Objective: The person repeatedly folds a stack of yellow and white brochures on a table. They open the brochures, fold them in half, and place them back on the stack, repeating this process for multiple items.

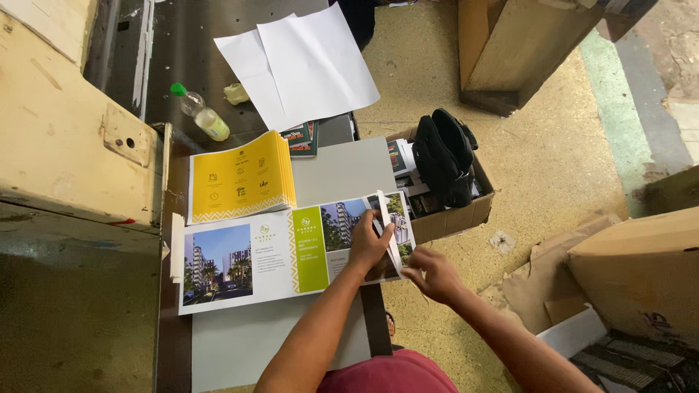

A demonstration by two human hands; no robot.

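Printed brochure sheet [291, 251] flat under pressing left hand [370, 244], its folded edge pinched in right hand [431, 274].

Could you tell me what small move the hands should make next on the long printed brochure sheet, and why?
Probably fold the raised end flap flat. The left hand presses the long glossy brochure sheet onto the grey table, while the right hand pinches the flap's lower edge; that flap stands upright, uncreased.

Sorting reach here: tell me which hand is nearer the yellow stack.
Left. The left hand presses on the brochure just right of and below the yellow stack; the right hand is farther right.
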